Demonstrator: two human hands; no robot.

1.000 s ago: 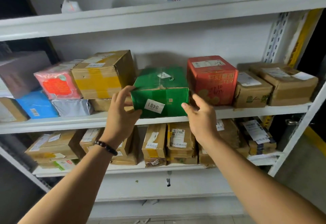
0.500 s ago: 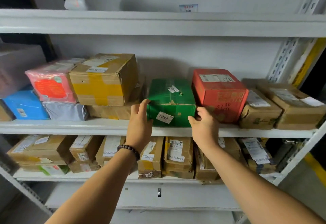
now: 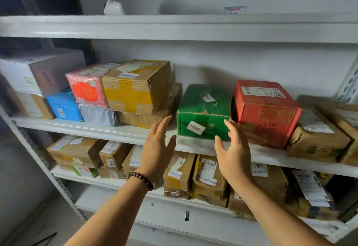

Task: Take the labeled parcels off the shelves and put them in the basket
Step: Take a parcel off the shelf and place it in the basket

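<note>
I see the green box at the middle shelf's front edge, just beside the red box. My left hand and right hand flank its front, each grip wide, fingers straight, holding nothing.

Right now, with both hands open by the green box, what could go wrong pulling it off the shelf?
The red box stands close against the right side of the green box, so the right hand has little room and may drag the red one along. The green box's top front edge looks torn; it might give if held there.
</note>
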